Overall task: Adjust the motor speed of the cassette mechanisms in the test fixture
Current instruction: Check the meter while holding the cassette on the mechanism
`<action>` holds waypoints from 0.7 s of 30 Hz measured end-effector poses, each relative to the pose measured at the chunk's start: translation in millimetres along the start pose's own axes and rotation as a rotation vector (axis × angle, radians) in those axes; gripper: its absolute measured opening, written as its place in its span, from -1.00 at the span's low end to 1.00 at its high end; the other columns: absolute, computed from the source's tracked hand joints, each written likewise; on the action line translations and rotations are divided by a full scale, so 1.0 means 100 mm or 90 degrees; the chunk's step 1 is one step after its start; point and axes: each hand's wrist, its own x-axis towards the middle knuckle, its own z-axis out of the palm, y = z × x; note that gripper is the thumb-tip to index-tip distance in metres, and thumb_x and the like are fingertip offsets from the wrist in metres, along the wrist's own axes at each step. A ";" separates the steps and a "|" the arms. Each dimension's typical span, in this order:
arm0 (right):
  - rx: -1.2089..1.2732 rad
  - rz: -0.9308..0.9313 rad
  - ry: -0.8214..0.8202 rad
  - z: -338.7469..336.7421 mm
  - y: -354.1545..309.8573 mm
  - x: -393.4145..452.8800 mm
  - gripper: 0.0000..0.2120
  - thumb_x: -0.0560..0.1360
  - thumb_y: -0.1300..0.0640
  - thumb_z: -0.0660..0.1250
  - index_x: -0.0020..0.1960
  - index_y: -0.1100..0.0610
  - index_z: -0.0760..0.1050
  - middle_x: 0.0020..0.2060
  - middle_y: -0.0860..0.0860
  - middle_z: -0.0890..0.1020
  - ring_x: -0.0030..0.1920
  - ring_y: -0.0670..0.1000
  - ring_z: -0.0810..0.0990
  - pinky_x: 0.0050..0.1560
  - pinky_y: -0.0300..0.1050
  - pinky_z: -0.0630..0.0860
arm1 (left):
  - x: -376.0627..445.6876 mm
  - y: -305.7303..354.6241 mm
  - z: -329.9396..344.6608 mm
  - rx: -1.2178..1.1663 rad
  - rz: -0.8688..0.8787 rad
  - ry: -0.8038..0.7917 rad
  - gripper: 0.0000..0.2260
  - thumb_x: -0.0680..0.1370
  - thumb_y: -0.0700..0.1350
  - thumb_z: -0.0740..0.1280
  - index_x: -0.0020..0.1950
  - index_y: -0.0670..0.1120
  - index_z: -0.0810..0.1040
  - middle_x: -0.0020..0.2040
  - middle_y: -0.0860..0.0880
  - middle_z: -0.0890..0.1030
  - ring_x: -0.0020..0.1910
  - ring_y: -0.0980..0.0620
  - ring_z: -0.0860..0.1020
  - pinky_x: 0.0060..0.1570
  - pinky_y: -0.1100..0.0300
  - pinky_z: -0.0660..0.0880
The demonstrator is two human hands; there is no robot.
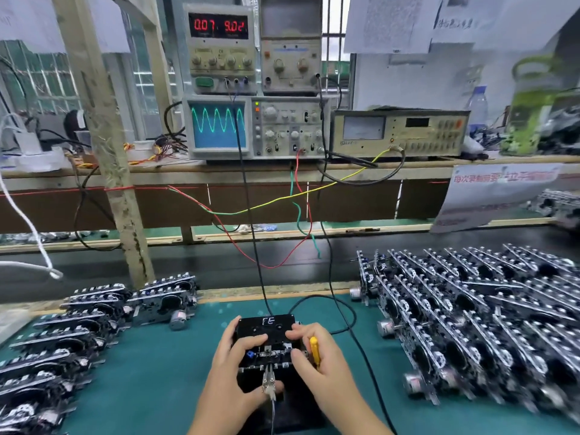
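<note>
A cassette mechanism (266, 346) is seated in the black test fixture (270, 387) at 6 o'clock on the green bench (157, 372). It is gripped at its left side by the left hand (232, 365), whose fingers are curled over its top. The right hand (317, 356) is laid on its right side with a yellow screwdriver (314, 348) clamped in its curled fingers, the blade not yet brought to the motor. A clip lead (269, 383) is attached at the front edge. A steady sine trace is displayed on the oscilloscope (218, 125) at 12 o'clock. The large stack of mechanisms (470, 309) at 3 o'clock is judged untested, the smaller stack (78, 324) at 9 o'clock finished, though this cannot be confirmed. Most of the work appears to be left.
</note>
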 end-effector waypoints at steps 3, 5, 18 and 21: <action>0.004 0.004 -0.003 -0.01 -0.03 0.00 -0.91 0.58 0.19 0.32 -0.05 0.17 0.41 0.15 -0.36 0.57 0.33 -0.34 0.42 0.20 -0.42 0.33 | 0.00 0.02 -0.01 0.008 -0.001 -0.002 -0.32 0.27 0.03 0.67 0.20 0.49 0.41 0.54 0.39 0.05 0.52 0.18 0.24 0.41 0.04 0.33; 0.005 0.012 -0.008 -0.03 -0.03 0.00 -0.89 0.58 0.18 0.32 -0.06 0.17 0.40 0.15 -0.35 0.58 0.34 -0.34 0.41 0.19 -0.42 0.33 | 0.00 0.03 -0.01 0.008 -0.002 -0.003 -0.32 0.27 0.02 0.67 0.19 0.50 0.41 0.55 0.37 0.06 0.52 0.17 0.25 0.40 0.04 0.33; -0.023 -0.001 -0.020 -0.03 -0.03 0.01 -0.84 0.50 0.13 0.37 -0.08 0.04 0.37 0.19 -0.26 0.57 0.35 -0.34 0.38 0.22 -0.40 0.30 | 0.00 0.01 0.00 0.010 0.017 0.008 -0.30 0.26 0.01 0.68 0.22 0.48 0.42 0.56 0.35 0.07 0.49 0.22 0.26 0.37 0.12 0.31; -0.039 -0.006 -0.019 -0.02 -0.04 0.00 -0.77 0.50 0.13 0.36 -0.10 -0.14 0.34 0.21 -0.22 0.55 0.35 -0.32 0.38 0.26 -0.36 0.30 | 0.00 -0.02 0.01 0.003 0.011 0.008 -0.32 0.26 0.00 0.67 0.21 0.47 0.44 0.54 0.40 0.06 0.49 0.23 0.27 0.35 0.12 0.33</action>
